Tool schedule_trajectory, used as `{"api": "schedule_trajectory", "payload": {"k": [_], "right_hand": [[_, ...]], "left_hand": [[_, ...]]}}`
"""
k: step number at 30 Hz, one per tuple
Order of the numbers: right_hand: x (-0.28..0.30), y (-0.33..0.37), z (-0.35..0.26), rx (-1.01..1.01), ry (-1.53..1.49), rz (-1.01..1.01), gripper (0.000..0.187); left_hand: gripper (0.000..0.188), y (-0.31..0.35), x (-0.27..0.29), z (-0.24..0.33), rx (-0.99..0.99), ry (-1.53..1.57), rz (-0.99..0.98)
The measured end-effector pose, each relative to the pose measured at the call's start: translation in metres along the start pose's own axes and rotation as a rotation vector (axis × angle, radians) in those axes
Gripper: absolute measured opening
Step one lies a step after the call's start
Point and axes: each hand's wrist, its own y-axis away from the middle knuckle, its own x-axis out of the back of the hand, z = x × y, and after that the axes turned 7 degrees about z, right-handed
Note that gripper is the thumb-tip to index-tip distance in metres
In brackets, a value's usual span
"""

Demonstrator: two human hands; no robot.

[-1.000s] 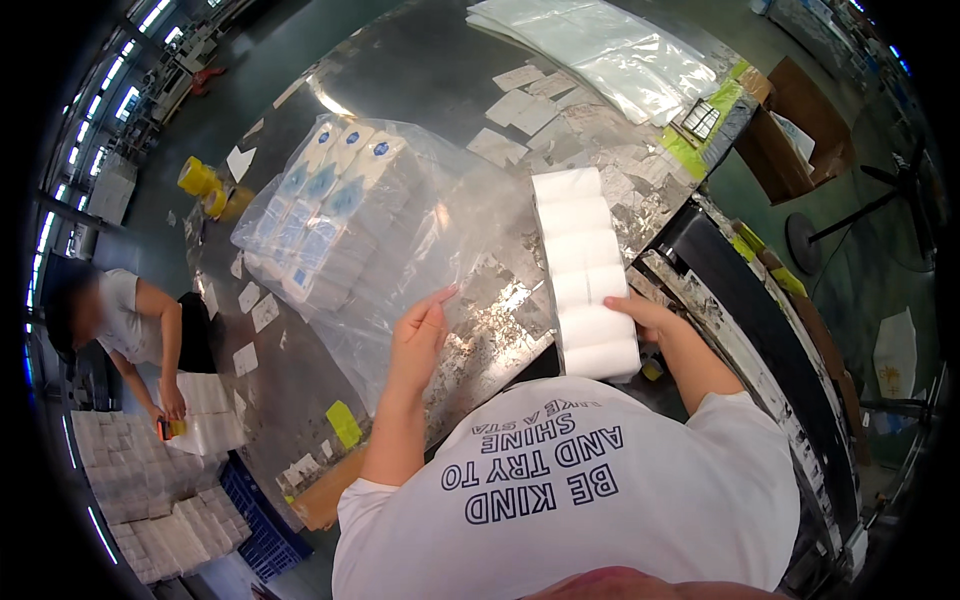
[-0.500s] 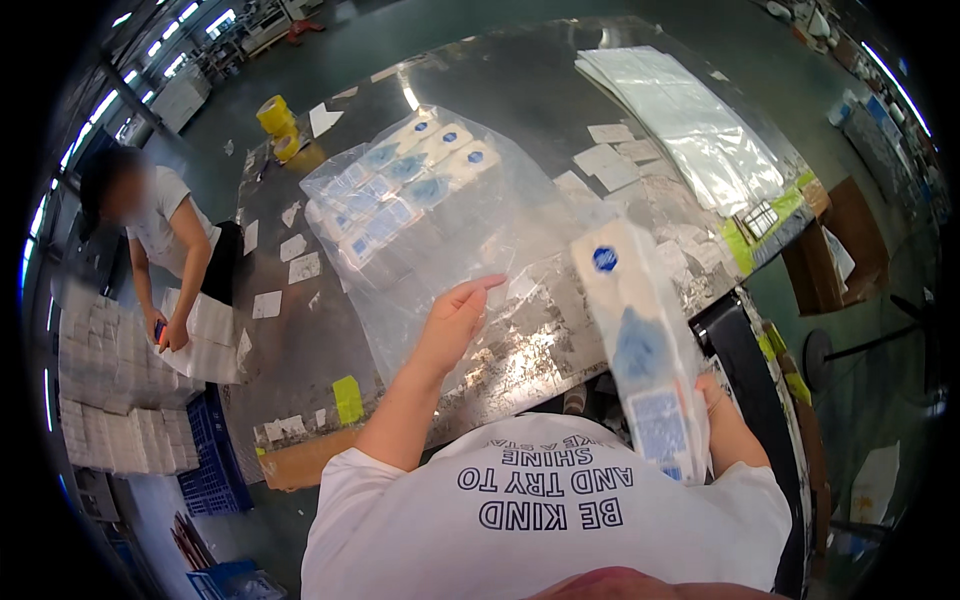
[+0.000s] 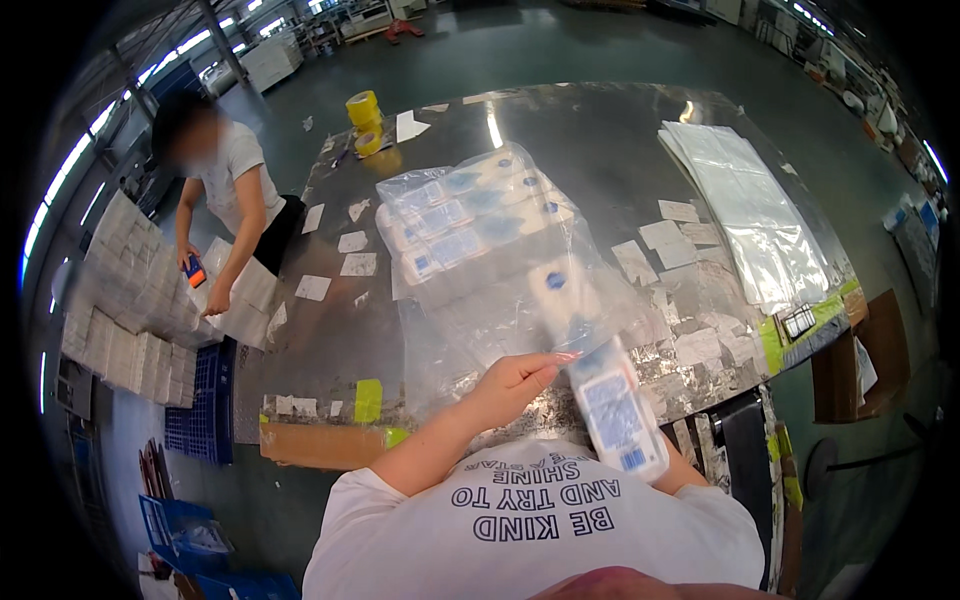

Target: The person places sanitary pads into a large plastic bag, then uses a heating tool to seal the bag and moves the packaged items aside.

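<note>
A large clear plastic bag lies on the metal table with several white-and-blue wrapped packs side by side in its far part. My left hand pinches the bag's near edge between thumb and fingers. Beside it, another long wrapped pack, soft white with blue print, slants away from my shirt. Its far end is inside the bag's mouth and its near end sticks out. My right forearm reaches under that pack's near end and supports it; the fingers are hidden behind it.
Flat clear bags are stacked at the table's right. Yellow tape rolls stand at the far left corner. Paper scraps lie about. At left a co-worker holds an orange-and-blue tool by white stacks. An open carton stands right.
The long pack has moved from beside the bag into its mouth, far end first. My left hand has moved right and now grips the bag's edge. The view has shifted.
</note>
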Motion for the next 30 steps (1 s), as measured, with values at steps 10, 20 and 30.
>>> {"api": "schedule_trajectory", "payload": {"k": [10, 20, 30], "right_hand": [[-0.166, -0.128, -0.016, 0.484, 0.498, 0.011, 0.078], [-0.04, -0.076, -0.117, 1.187, 1.08, 0.686, 0.074], [0.035, 0.021, -0.09, 1.301, 1.227, 1.186, 0.049]], "left_hand": [[0.032, 0.006, -0.018, -0.006, 0.051, -0.199, 0.059], [0.031, 0.022, -0.022, -0.056, 0.123, -0.198, -0.006], [0.03, -0.005, -0.036, -0.084, 0.107, -0.32, -0.175]]}}
